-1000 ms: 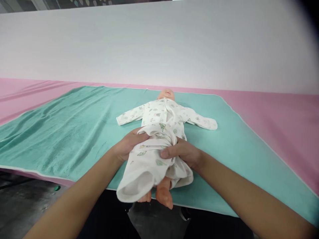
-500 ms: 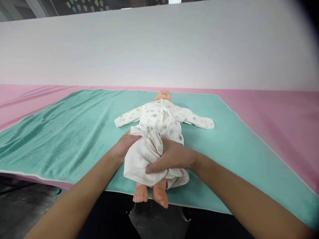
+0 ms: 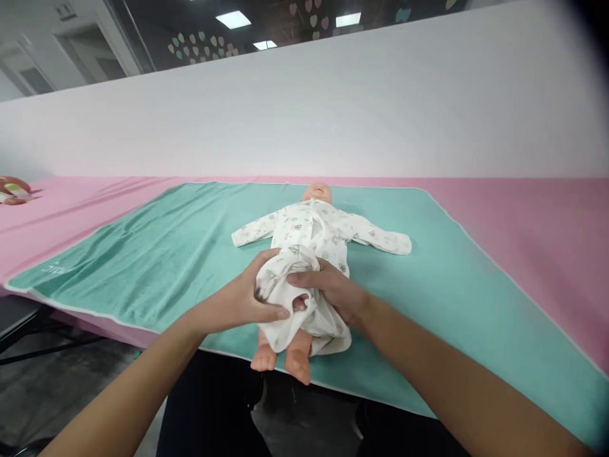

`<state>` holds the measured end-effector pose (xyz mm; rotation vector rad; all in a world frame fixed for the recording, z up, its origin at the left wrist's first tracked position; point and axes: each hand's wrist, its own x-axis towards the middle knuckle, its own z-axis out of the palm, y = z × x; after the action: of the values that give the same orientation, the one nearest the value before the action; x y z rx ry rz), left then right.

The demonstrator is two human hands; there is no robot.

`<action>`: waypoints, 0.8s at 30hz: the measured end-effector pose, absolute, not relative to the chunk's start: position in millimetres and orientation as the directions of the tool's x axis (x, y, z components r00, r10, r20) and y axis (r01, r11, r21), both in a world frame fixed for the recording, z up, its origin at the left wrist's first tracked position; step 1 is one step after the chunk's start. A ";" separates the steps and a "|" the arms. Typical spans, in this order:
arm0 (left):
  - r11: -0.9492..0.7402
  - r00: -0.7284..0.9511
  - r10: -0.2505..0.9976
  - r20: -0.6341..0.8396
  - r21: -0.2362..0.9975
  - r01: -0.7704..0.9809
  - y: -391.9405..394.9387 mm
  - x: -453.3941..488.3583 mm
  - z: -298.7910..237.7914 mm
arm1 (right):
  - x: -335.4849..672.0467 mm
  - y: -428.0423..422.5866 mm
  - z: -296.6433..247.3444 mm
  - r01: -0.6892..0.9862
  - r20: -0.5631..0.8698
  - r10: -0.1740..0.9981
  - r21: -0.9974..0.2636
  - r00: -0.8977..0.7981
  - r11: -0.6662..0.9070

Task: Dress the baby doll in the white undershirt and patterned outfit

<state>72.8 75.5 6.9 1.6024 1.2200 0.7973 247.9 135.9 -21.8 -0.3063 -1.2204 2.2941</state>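
A baby doll [image 3: 318, 192] lies on its back, feet toward me, in a white printed top [image 3: 311, 225] with both sleeves spread out. Over its legs bunches a white printed garment [image 3: 285, 292], gathered between my hands, with a small opening near its middle. My left hand [image 3: 252, 295] grips its left side, thumb pressed on the front and fingers behind. On the other side my right hand [image 3: 328, 285] holds the gathered cloth, its thumb across the top. Below the hem show the doll's bare feet [image 3: 280, 360]. Whether garment and top are one piece I cannot tell.
A teal blanket [image 3: 181, 254] lies under the doll on a pink-covered table [image 3: 523, 222]. Behind it rises a white wall [image 3: 304, 127]. A reddish object [image 3: 14, 189] sits at the far left. The blanket's front edge hangs just before my legs.
My left hand has come round to the front with its thumb on the cloth. The right hand has shifted up, and the garment is more bunched, showing an opening. The view has tilted up.
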 end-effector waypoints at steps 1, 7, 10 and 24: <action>-0.090 0.258 0.966 -0.030 0.893 0.441 68.8 80.6 13.9 | 248.5 134.4 -20.6 -0.348 0.056 0.546 -0.823 -0.836 -0.449; -0.243 0.135 0.968 0.211 0.661 0.710 57.9 114.7 23.6 | 252.5 130.9 -16.3 -0.420 0.193 0.531 -0.838 -0.825 -0.349; -0.278 0.091 0.933 0.348 0.539 0.795 70.6 110.5 12.0 | 253.1 131.9 -14.4 -0.400 0.238 0.494 -0.880 -0.837 -0.255; 0.170 -0.306 0.952 0.010 0.813 0.557 13.6 97.5 5.4 | 237.1 131.1 -7.6 0.292 0.079 0.547 -0.777 -0.834 0.557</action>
<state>97.5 13.6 5.4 1.4205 1.9379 1.0042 237.1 131.1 -7.6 -0.6912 -2.4838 1.1546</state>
